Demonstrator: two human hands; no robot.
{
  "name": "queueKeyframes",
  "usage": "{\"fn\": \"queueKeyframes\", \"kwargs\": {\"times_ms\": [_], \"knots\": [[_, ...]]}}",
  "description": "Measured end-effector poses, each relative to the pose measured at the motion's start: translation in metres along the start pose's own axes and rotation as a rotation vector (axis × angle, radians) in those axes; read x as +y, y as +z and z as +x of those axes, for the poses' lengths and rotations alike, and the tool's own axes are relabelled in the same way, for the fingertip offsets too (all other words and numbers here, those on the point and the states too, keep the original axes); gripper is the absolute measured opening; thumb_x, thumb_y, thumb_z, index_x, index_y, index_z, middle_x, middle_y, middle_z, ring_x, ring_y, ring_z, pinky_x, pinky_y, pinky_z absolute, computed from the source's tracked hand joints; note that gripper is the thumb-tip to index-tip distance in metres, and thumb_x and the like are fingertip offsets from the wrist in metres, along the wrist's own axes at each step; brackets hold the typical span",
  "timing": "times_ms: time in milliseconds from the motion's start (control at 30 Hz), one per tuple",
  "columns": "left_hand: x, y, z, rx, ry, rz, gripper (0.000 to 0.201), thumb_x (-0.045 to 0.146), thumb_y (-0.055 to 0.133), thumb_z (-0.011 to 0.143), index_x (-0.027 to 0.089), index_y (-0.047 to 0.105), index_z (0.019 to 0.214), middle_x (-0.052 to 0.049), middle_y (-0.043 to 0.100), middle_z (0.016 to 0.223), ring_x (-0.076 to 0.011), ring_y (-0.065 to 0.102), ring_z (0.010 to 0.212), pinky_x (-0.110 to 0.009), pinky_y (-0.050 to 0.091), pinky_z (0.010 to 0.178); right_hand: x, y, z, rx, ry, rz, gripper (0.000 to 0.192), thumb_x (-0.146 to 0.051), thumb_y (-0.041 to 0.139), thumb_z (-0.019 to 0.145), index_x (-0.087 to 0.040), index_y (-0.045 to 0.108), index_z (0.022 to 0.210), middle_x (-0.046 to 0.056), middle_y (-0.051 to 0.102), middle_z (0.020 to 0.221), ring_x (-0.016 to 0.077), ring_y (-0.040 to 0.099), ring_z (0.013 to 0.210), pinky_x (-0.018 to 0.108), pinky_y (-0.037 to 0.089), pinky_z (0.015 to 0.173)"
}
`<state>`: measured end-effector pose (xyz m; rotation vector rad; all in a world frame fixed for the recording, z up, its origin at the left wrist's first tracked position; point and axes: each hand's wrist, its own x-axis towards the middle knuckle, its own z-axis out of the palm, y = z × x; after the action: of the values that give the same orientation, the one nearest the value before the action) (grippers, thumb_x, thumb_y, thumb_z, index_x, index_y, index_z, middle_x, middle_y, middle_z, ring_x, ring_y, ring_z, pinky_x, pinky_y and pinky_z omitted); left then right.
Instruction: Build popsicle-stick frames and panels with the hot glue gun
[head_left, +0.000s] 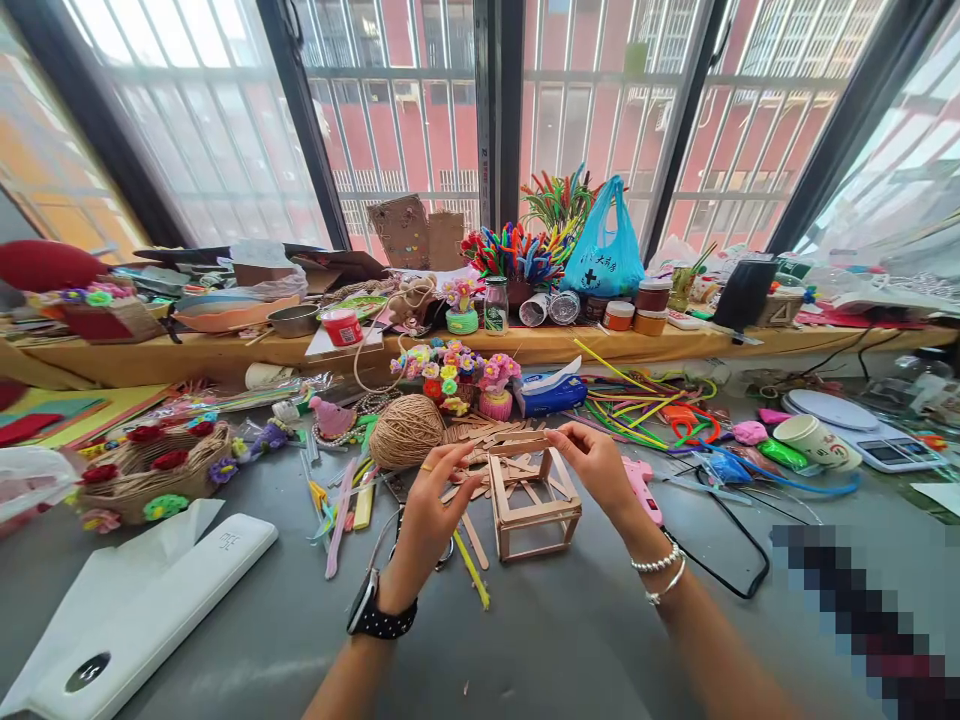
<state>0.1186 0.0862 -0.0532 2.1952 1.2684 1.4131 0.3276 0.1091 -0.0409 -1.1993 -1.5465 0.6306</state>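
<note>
A small box-shaped frame of wooden craft sticks (538,513) stands on the grey table between my hands. My right hand (596,462) is over its back right corner, thumb and forefinger pinched on the end of a craft stick (517,440) that lies level across the frame's far top side. To the left of the frame is my left hand (436,490), its thumb and forefinger apart, with the fingertips close to the stick's other end. Whether they touch it I cannot tell. Loose craft sticks (475,542) lie beside and behind the frame.
A ball of twine (409,432) sits behind my left hand. The pink glue gun (641,488) and its black cord lie right of my right wrist. A white power bank (169,615) is at front left. Pipe cleaners (637,405), a flower basket (154,475) and a digital scale (862,425) surround the work.
</note>
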Motion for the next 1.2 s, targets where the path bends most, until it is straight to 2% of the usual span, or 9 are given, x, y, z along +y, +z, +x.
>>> {"fn": "queueKeyframes", "kwargs": {"times_ms": [67,200,333,467,667,867,1200], "knots": [[0.007,0.000,0.012,-0.055,0.074,0.056,0.026,0.026,0.050,0.080,0.021,0.052,0.106,-0.004,0.055,0.097,-0.0134,0.056,0.078,-0.027,0.047,0.071,-0.003,0.000,0.004,-0.029,-0.008,0.012,0.030,-0.043,0.049,0.076,-0.017,0.053,0.063,-0.003,0.045,0.056,0.0101,0.037,0.053,0.022,0.028,0.048],[0.017,0.002,0.034,-0.094,0.141,0.149,0.010,0.023,0.051,0.080,0.018,0.058,0.085,-0.003,0.060,0.082,-0.0150,0.057,0.077,-0.027,0.045,0.071,-0.004,-0.001,0.007,-0.051,0.016,0.074,0.031,-0.043,0.049,0.076,-0.017,0.049,0.060,-0.004,0.040,0.054,0.0090,0.035,0.050,0.022,0.027,0.046],[0.014,0.004,0.045,-0.164,0.189,0.190,0.010,0.023,0.051,0.080,0.019,0.060,0.084,-0.003,0.063,0.081,-0.0148,0.058,0.077,-0.026,0.045,0.071,0.004,-0.002,0.008,-0.068,0.077,0.113,0.033,-0.045,0.047,0.077,-0.018,0.047,0.058,-0.005,0.037,0.049,0.0079,0.031,0.045,0.021,0.024,0.042],[0.005,0.006,0.042,-0.200,0.233,0.202,0.014,0.026,0.050,0.081,0.020,0.062,0.085,-0.003,0.065,0.082,-0.0144,0.059,0.076,-0.025,0.045,0.071,0.010,-0.005,0.011,-0.085,0.111,0.087,0.034,-0.046,0.047,0.077,-0.017,0.053,0.061,-0.004,0.041,0.049,0.0077,0.033,0.043,0.021,0.024,0.041],[-0.007,0.005,0.031,-0.145,0.206,0.218,0.016,0.028,0.050,0.080,0.020,0.063,0.083,-0.003,0.064,0.079,-0.0145,0.059,0.073,-0.024,0.046,0.068,0.018,-0.012,0.016,-0.009,0.125,0.060,0.034,-0.045,0.047,0.077,-0.015,0.060,0.066,-0.004,0.042,0.048,0.0074,0.032,0.041,0.021,0.022,0.038],[-0.006,0.001,0.031,-0.128,0.190,0.246,0.015,0.027,0.052,0.079,0.021,0.064,0.082,-0.003,0.063,0.079,-0.0159,0.057,0.075,-0.025,0.044,0.068,0.021,-0.013,0.017,-0.001,0.142,0.070,0.034,-0.046,0.047,0.077,-0.016,0.058,0.065,-0.004,0.042,0.049,0.0070,0.031,0.040,0.020,0.022,0.037],[-0.008,0.013,0.033,-0.142,0.226,0.249,0.015,0.027,0.051,0.080,0.019,0.063,0.081,-0.004,0.060,0.078,-0.0169,0.053,0.076,-0.030,0.042,0.073,0.026,-0.009,0.017,-0.004,0.131,0.058,0.035,-0.047,0.047,0.077,-0.016,0.059,0.065,-0.004,0.044,0.050,0.0080,0.034,0.043,0.021,0.025,0.040]]}}
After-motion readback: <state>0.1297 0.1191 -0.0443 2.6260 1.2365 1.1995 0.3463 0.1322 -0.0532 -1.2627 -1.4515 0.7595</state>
